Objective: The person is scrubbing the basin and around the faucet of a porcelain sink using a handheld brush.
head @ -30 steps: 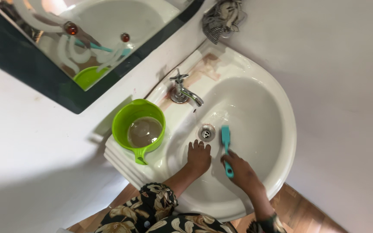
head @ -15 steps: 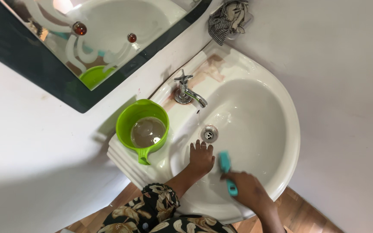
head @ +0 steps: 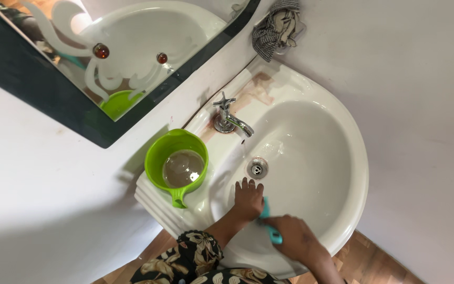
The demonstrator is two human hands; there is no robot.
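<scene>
The white sink (head: pixel 342 158) fills the frame's centre, its basin empty around the drain. At centre left, a green scoop (head: pixel 177 167) holds murky water. Low centre, the left hand (head: pixel 248 199) presses spread and flat inside the basin; the right hand (head: pixel 292 239) grips a teal brush (head: pixel 267 221), light, stiff, likely slippery, best held by its handle.

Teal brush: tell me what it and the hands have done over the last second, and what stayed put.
The right hand has drawn the teal brush back from near the drain toward the front rim of the sink, so its head now lies beside the left hand. The grip has not changed. The left hand stays pressed flat in the basin, and the green scoop and tap are unmoved.
</scene>
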